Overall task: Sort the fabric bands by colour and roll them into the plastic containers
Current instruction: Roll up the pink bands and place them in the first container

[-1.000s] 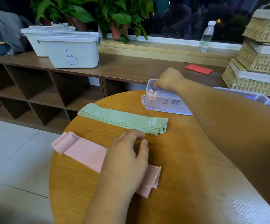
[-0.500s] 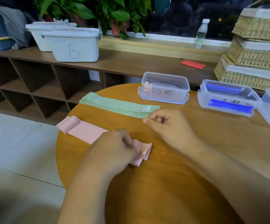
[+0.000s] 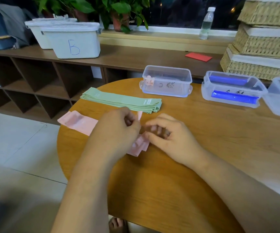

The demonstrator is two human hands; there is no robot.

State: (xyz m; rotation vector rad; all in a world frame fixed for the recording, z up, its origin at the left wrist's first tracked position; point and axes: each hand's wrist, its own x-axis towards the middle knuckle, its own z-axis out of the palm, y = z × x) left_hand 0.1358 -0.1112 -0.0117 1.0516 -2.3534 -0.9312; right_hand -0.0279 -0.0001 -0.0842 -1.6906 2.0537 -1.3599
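Fingers of both hands pinch the near end of a flat pink fabric band [image 3: 78, 122] lying across the round wooden table [image 3: 169, 182]. The left hand [image 3: 114, 130] lifts a narrow strip of it up between thumb and curled fingertips, while the right hand [image 3: 167, 133] grips the folded layers just beside it with bent fingers. The band's far end reaches the table's left edge. Just behind the hands lies a folded stack of pale green fabric bands [image 3: 120, 101]. Farther back stands a clear plastic container [image 3: 167, 81] with one small pink roll [image 3: 149, 81] inside. To its right, a second clear container [image 3: 231, 89] holds two blue rolls [image 3: 233, 97]. A white bin marked B [image 3: 73, 42] sits on the brown shelf unit [image 3: 135, 56] behind.
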